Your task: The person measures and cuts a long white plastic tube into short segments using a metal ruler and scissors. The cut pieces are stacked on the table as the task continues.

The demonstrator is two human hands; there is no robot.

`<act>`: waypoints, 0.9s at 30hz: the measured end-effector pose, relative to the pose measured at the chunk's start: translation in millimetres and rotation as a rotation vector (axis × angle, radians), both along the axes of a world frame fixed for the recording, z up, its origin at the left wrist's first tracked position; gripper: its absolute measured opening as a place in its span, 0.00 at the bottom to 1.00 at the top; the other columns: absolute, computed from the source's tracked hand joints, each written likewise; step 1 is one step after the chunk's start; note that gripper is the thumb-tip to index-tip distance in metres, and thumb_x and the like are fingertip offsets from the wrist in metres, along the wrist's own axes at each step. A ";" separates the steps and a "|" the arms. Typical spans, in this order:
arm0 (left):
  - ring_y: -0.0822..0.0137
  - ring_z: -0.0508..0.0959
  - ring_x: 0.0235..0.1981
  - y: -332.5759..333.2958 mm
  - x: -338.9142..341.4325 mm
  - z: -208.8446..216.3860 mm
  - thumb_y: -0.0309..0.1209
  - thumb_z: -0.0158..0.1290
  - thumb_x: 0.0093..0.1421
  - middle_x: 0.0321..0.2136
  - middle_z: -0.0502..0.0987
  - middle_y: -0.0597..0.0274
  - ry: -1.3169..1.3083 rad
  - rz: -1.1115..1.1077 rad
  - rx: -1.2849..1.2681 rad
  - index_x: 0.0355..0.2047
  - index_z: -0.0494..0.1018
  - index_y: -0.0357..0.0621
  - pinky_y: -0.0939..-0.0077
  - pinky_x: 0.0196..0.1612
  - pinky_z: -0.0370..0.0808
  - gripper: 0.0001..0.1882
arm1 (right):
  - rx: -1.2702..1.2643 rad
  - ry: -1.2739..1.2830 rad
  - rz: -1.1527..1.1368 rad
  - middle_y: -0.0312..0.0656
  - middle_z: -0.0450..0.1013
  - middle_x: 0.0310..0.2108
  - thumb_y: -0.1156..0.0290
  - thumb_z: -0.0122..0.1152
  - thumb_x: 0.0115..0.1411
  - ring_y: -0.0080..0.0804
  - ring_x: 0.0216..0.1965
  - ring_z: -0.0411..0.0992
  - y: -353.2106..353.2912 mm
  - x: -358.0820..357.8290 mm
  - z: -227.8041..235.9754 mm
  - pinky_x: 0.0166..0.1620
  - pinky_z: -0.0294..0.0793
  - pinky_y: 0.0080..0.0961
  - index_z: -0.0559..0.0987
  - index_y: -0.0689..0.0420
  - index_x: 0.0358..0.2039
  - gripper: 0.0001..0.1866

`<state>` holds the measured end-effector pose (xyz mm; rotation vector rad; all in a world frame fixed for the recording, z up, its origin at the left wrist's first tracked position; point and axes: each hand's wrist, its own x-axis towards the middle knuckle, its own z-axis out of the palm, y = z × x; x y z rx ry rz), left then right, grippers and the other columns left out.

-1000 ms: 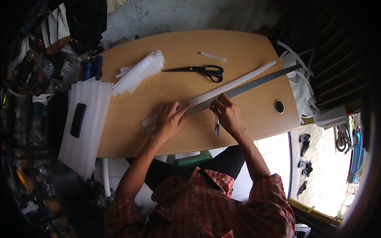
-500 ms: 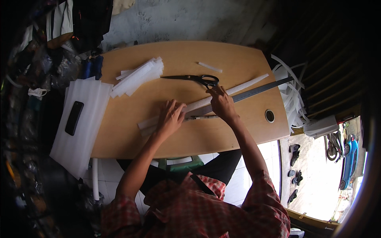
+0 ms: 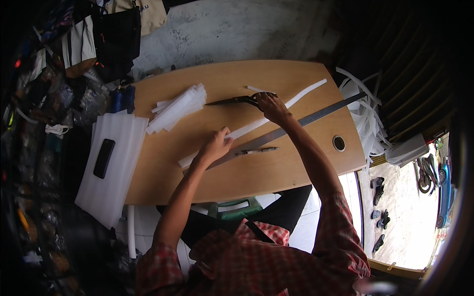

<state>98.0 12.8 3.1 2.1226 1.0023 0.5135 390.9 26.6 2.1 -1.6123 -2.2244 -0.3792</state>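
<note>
Right hand [image 3: 272, 107] on the scissors [image 3: 232, 100], left hand [image 3: 216, 147] at the white strip [image 3: 249, 128].
Clock directions run from the middle of the tabletop [image 3: 311, 163]: nearest, a pen [image 3: 257, 151] lies just toward 6 o'clock, beside a long dark ruler [image 3: 321, 113] slanting from 8 to 2 o'clock. The left hand, toward 8 o'clock, has bent fingers touching the strip, but I cannot tell whether its grip pinches or only presses. The strip runs beyond the ruler, from 8 to 1 o'clock. Toward 1 o'clock, the right hand's grip is closed around the scissors' handles, blades pointing toward 10 o'clock, where cut white pieces [image 3: 173, 109] lie piled. Farthest, a small offcut [image 3: 253, 89] lies at 12 o'clock.
</note>
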 end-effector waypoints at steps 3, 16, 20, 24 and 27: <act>0.68 0.77 0.22 5.2 -5.8 4.0 0.34 0.55 0.68 0.20 0.77 0.58 -0.036 -0.045 -0.023 0.37 0.72 0.38 0.69 0.29 0.73 0.11 | 0.067 0.013 -0.072 0.52 0.72 0.46 0.82 0.58 0.55 0.52 0.49 0.72 -16.7 1.8 7.8 0.51 0.70 0.48 0.69 0.61 0.50 0.21; 0.81 0.65 0.22 12.8 -17.9 58.9 0.37 0.51 0.73 0.19 0.68 0.73 -0.298 -0.040 -0.402 0.32 0.73 0.39 0.78 0.26 0.64 0.15 | -0.537 1.107 -0.125 0.50 0.71 0.22 0.23 0.62 0.51 0.49 0.26 0.73 -213.1 -75.8 59.6 0.33 0.70 0.42 0.69 0.63 0.40 0.47; 0.82 0.64 0.22 15.1 -16.4 81.3 0.40 0.50 0.74 0.19 0.66 0.74 -0.256 -0.013 -0.316 0.34 0.74 0.39 0.80 0.26 0.63 0.16 | -0.720 1.105 -0.111 0.51 0.70 0.22 0.21 0.57 0.53 0.47 0.26 0.72 -259.7 -90.6 42.8 0.33 0.70 0.41 0.70 0.64 0.37 0.48; 0.81 0.64 0.21 20.4 -14.0 82.6 0.41 0.50 0.74 0.19 0.67 0.74 -0.257 -0.052 -0.314 0.34 0.74 0.39 0.79 0.26 0.62 0.18 | -0.761 1.214 -0.094 0.49 0.69 0.20 0.21 0.55 0.54 0.41 0.25 0.71 -276.7 -103.0 34.4 0.31 0.68 0.38 0.71 0.65 0.37 0.48; 0.81 0.64 0.21 17.7 -10.8 74.1 0.41 0.51 0.73 0.18 0.67 0.73 -0.202 -0.104 -0.261 0.34 0.74 0.38 0.78 0.25 0.62 0.17 | -0.762 1.253 -0.084 0.43 0.67 0.19 0.20 0.56 0.52 0.32 0.22 0.71 -270.9 -104.9 24.3 0.27 0.67 0.31 0.71 0.64 0.35 0.48</act>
